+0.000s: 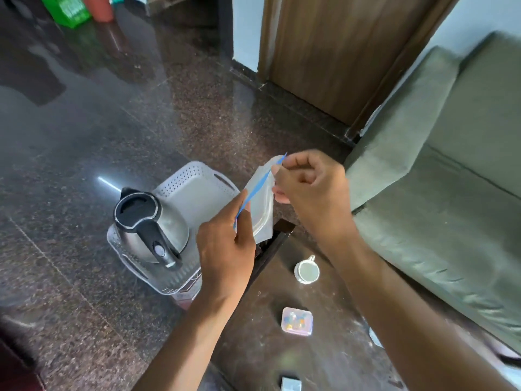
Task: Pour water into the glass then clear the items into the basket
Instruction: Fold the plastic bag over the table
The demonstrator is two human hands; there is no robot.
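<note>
The clear zip-top plastic bag with a blue seal strip hangs above the white perforated plastic basket. The left hand pinches its lower end, the right hand its upper; the basket lies directly below-left.

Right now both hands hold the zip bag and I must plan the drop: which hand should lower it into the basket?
Left. The left hand grips the zip bag on the side nearest the basket; the right hand pinches its far top corner.
</note>
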